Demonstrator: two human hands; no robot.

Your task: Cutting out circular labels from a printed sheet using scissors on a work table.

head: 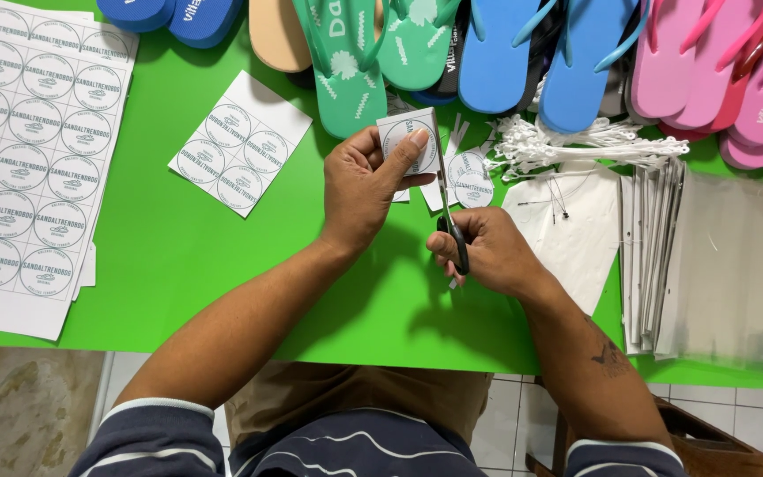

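Observation:
My left hand (362, 184) pinches a small white paper label (408, 140) printed with a round emblem, held upright above the green table (187, 256). My right hand (486, 252) grips black-handled scissors (452, 225), blades pointing up into the label's lower edge. Just behind the scissors lies a cut round label (472, 181) with some paper scraps.
A small sheet of four round labels (238, 146) lies left of my hands, and a large label sheet (24, 159) at the far left. Flip-flops in blue, green and pink (505, 53) line the back. White string ties (576, 141) and clear plastic bags (726, 265) sit right.

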